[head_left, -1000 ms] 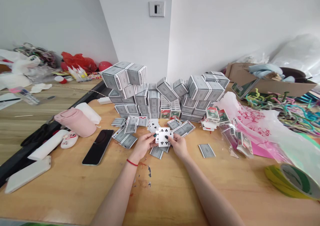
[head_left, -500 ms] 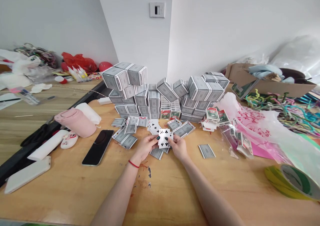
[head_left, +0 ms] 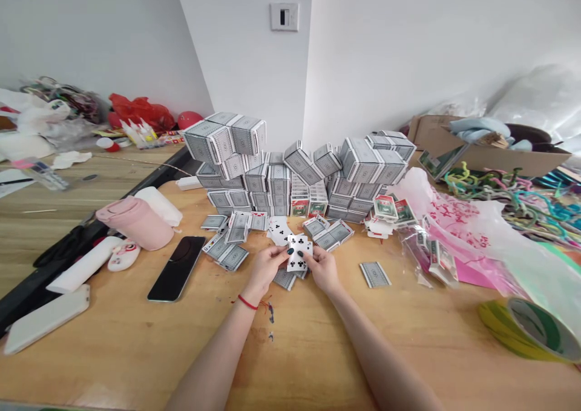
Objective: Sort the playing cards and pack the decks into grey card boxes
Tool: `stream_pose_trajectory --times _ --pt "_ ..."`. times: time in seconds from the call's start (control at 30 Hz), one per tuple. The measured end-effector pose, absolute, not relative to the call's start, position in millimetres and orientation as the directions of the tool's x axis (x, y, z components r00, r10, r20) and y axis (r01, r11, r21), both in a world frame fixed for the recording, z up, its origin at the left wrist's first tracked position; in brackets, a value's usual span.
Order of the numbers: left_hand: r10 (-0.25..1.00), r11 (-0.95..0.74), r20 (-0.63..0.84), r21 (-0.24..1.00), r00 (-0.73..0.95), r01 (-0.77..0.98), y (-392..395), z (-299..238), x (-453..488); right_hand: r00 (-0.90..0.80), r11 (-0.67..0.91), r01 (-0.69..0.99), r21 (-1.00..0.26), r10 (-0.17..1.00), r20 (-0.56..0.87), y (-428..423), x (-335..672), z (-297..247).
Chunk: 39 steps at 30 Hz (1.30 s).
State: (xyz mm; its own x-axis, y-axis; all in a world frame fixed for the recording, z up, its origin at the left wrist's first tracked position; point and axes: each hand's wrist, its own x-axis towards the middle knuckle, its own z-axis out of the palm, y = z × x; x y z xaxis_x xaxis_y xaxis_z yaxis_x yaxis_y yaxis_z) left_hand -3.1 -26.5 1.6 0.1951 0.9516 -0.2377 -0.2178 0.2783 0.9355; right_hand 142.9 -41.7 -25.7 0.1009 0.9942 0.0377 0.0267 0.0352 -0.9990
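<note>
My left hand [head_left: 267, 267] and my right hand [head_left: 324, 268] meet over the middle of the table, both closed on playing cards [head_left: 298, 256]. At least two of these cards overlap face up, showing black clubs, with a thumb on each side. Just behind them, face-up club cards [head_left: 278, 229] lie fanned on the table. Partly hidden below my hands are face-down cards [head_left: 284, 279]. More folded cards [head_left: 229, 255] lie to the left, and others [head_left: 334, 235] to the right. Farther back stands a wall of boxes made from cards [head_left: 279, 184], stepped higher at both ends.
On the left are a black phone [head_left: 176, 269], a pink cylinder [head_left: 135, 222] and a white power bank [head_left: 48, 319]. A single card [head_left: 375, 275], a plastic bag [head_left: 472, 229] and a yellow tape roll [head_left: 529, 329] lie on the right. Card packs [head_left: 385, 208] sit by the wall of boxes.
Both hands stay in nearly the same place with the cards between them. The cards have shifted very slightly; the view has moved a little.
</note>
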Motion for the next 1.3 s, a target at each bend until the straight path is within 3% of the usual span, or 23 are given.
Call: stream_pose_trajectory --times 0.37,0.63,0.87,1.03,1.3 --pt "0.963 0.258 -0.244 0.957 0.113 -0.132 -26.4 2.4 -2.3 0.042 0.003 -0.040 -0.999 0.999 0.001 -42.8 141.5 -23.1" --pt "1.000 0.015 -0.014 0.983 -0.004 0.182 -29.5 -1.4 2.0 -0.013 -0.039 -0.173 -0.984 0.999 -0.037 -42.3 137.4 -25.1" --pt "0.972 -0.186 0.233 0.852 -0.036 0.489 -35.6 3.3 8.9 -0.048 -0.052 -0.193 -0.980 0.998 -0.043 -44.3 133.2 -26.9" --pt "0.970 -0.193 0.243 0.734 0.014 0.651 -33.7 -0.7 5.9 -0.046 -0.065 -0.187 -0.980 0.997 -0.057 -46.2 132.8 -21.1" --pt "0.953 -0.230 0.297 0.597 0.054 0.769 -30.9 0.9 0.0 -0.012 0.008 -0.116 -0.993 1.000 0.010 -48.7 129.8 -18.4"
